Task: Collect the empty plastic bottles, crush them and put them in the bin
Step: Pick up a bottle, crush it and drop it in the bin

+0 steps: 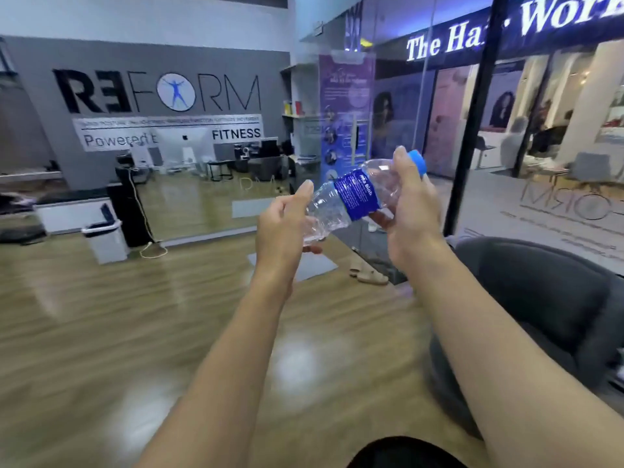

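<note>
- Fitness studio: I hold one clear bottle in mid-air before me, blue cap on, neck tilted up to the right.
- My left hand grips its base. My right hand wraps the shoulder just below the cap.
- Step in hand, by my judgement: crushing.
- Next, I reckon: squeeze the ends together, perhaps loosening the cap for air, then carry it to the bin, well apart at left.
</note>
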Motion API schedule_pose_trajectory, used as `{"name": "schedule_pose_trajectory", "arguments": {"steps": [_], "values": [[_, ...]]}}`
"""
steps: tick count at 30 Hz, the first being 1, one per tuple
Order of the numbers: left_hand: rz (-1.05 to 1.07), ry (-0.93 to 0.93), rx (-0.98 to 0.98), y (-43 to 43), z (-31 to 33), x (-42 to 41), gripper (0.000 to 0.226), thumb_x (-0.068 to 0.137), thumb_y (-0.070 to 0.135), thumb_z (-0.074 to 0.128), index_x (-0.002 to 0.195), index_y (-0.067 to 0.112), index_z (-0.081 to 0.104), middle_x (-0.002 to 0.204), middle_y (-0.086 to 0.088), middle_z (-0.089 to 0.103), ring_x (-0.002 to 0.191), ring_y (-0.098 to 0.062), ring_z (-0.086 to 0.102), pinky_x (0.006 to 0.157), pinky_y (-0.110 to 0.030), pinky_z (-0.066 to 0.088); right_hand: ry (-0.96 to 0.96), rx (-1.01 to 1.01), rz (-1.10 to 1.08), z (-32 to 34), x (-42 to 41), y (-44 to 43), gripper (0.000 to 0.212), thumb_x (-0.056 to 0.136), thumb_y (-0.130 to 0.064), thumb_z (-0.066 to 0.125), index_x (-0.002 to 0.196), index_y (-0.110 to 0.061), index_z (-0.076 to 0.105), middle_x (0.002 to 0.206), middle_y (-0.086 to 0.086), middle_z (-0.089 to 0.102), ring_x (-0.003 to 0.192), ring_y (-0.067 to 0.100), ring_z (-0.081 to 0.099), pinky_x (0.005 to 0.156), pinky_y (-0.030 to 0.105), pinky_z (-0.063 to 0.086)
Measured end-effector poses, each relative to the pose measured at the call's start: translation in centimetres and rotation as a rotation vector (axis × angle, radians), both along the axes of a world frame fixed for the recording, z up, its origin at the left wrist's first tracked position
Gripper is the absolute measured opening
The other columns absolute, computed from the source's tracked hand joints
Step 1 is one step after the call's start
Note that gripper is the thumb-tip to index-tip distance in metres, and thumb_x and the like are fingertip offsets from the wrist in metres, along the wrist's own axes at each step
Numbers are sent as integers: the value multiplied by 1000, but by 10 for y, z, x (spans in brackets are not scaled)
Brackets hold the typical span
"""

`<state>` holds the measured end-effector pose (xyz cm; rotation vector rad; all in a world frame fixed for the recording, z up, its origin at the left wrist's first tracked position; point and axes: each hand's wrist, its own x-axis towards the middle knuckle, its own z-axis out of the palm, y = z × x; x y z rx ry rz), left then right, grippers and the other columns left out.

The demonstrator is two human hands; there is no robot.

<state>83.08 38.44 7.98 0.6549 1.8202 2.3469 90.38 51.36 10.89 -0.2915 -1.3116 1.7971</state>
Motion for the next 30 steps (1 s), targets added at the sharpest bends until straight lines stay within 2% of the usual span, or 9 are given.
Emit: {"name": "schedule_pose_trajectory", "arguments": {"steps": [2, 7, 11, 13, 15, 18, 22, 26, 30], "values": [[87, 4, -9, -23, 1, -44, 45, 75, 63, 60, 90, 21, 65, 92, -14, 71, 75, -25, 66, 49, -30, 47, -10, 17, 80, 2, -55, -18, 39, 87, -52, 61, 107, -19, 66, 104, 4, 76, 91, 17, 71, 78, 36, 55], [288, 8, 17, -71, 10, -156, 39, 82, 58, 59, 91, 20, 65, 78, 0, 71, 71, -16, 68, 53, -31, 53, 10, 1, 242, 11, -188, -65, 26, 91, -48, 60, 98, -23, 65, 85, -5, 75, 74, 8, 69, 61, 26, 53], [413, 13, 5, -118, 16, -238, 42, 83, 60, 57, 93, 19, 65, 93, -11, 72, 76, -20, 67, 58, -33, 53, 32, 12, 362, 15, -286, -109, 24, 93, -45, 59, 94, -22, 64, 85, -4, 74, 73, 7, 68, 62, 26, 53], [492, 9, 25, -147, 16, -277, 43, 82, 59, 58, 94, 19, 66, 97, -11, 73, 79, -20, 69, 53, -29, 51, 27, 28, 420, 11, -333, -136, 26, 92, -46, 59, 96, -21, 65, 88, -3, 73, 77, 9, 67, 72, 32, 56], [557, -2, 44, -176, 11, -319, 44, 81, 58, 59, 94, 16, 67, 91, -9, 74, 71, -21, 68, 46, -27, 49, 3, 64, 456, 5, -381, -162, 27, 88, -51, 61, 93, -25, 64, 91, -3, 72, 83, 10, 66, 90, 43, 55], [595, -21, 88, -220, -4, -387, 37, 86, 51, 61, 86, 15, 69, 79, -11, 71, 60, -23, 64, 42, -27, 46, -3, 124, 531, -6, -453, -201, 33, 78, -60, 63, 93, -31, 65, 88, -13, 69, 84, 5, 65, 97, 47, 54], [651, -43, 93, -266, -14, -480, 33, 86, 48, 61, 82, 16, 69, 76, -9, 71, 60, -23, 63, 40, -24, 44, 1, 139, 592, -17, -547, -248, 36, 78, -60, 64, 99, -30, 66, 87, -16, 68, 77, -2, 65, 94, 42, 56], [664, -18, 53, -302, -9, -575, 36, 79, 55, 61, 84, 20, 66, 80, -3, 70, 62, -18, 62, 41, -23, 42, 6, 90, 610, -16, -643, -283, 23, 93, -46, 60, 98, -25, 67, 77, -13, 66, 71, 2, 62, 74, 32, 57], [668, -39, 5, -334, -6, -674, 45, 80, 62, 58, 93, 20, 67, 93, -5, 70, 65, -16, 60, 48, -28, 44, -17, 66, 620, -14, -736, -311, 28, 93, -46, 60, 105, -21, 65, 90, -4, 69, 81, 10, 65, 65, 28, 54]]}}
